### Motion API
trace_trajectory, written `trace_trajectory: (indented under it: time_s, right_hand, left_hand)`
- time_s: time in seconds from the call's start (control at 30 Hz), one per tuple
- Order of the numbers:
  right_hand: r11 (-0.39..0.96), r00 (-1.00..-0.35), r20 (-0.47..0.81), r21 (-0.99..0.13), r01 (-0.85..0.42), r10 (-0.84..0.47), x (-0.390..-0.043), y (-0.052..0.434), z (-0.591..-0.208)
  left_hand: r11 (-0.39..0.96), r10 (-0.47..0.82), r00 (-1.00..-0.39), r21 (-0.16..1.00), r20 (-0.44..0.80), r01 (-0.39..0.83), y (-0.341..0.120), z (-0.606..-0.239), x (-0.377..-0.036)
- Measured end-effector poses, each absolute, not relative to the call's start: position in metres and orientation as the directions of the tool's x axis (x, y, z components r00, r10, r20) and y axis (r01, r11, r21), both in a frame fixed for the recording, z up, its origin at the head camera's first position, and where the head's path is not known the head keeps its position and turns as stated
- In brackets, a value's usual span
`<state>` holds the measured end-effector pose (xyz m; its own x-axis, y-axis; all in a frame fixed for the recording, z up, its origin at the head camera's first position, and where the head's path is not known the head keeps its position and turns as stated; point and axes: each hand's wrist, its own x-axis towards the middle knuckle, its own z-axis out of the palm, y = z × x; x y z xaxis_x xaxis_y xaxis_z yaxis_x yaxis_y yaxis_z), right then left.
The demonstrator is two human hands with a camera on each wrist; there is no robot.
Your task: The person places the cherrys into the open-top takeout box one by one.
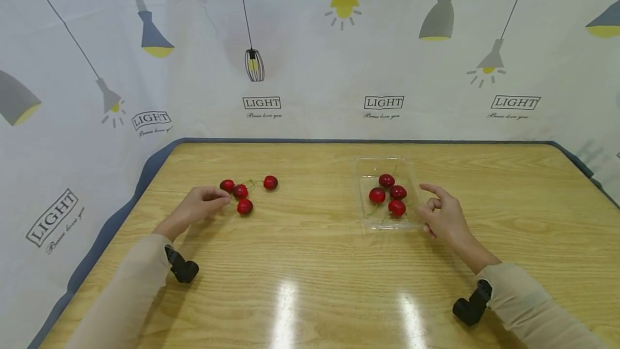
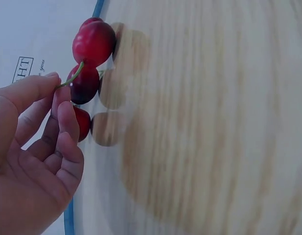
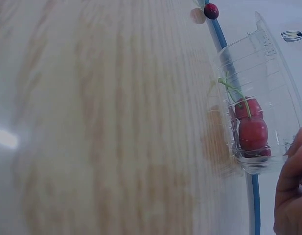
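Several red cherries (image 1: pixel 244 207) lie loose on the wooden table (image 1: pixel 310 263) at the left. My left hand (image 1: pixel 224 198) reaches into this group; in the left wrist view my thumb and forefinger pinch the green stem (image 2: pixel 72 77) of one cherry (image 2: pixel 84 84), with two more cherries touching it. A clear plastic tray (image 1: pixel 382 221) at the right holds several cherries (image 1: pixel 386 180). My right hand (image 1: pixel 421 198) rests against the tray's right rim, forefinger straight; its fingers (image 3: pixel 293 191) show beside the tray (image 3: pixel 268 73).
A white curtain printed with lamps (image 1: pixel 310 69) hangs close behind and to the left of the table, along a blue strip (image 1: pixel 145 176). Black wrist cameras (image 1: pixel 183 269) sit on both sleeves. Bare wood with glare spots lies near me.
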<state>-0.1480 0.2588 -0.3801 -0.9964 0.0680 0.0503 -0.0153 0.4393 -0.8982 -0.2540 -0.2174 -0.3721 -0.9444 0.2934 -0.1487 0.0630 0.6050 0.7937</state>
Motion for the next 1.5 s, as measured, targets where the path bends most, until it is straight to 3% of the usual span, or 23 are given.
trace_trajectory:
  time_s: [0.97,1.5]
  right_hand:
    - [0.432,-0.996,0.039,-0.902,-0.003,0.075,-0.148,0.258,-0.38]
    - [0.425,-0.996,0.047,-0.905,-0.013,0.069,-0.149,0.258,-0.38]
  left_hand:
    - [0.547,0.422,-0.902,0.819,-0.089,0.175,-0.188,-0.344,-0.253]
    - [0.517,0.404,-0.914,0.83,-0.022,0.209,-0.157,-0.33,-0.255]
